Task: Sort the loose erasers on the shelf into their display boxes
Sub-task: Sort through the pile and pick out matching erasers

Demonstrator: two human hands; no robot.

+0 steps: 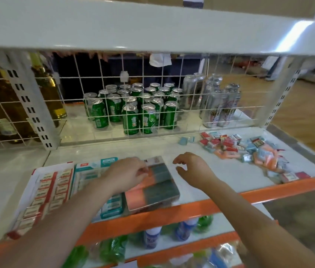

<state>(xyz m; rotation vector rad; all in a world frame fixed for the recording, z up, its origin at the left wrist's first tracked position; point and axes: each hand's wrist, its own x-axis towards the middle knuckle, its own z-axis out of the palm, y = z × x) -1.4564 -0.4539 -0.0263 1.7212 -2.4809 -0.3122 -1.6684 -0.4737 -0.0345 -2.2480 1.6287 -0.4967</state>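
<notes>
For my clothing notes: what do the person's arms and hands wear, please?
Nothing is visible on them. The left hand and right hand are bare, without gloves, rings or a watch. Both forearms are uncovered as far as the frame shows; no sleeve is visible.

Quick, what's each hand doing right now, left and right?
Left hand: fingertips pinch the edge of the orange and grey eraser box.
Right hand: empty, fingers loosely curled, above the shelf.
</notes>
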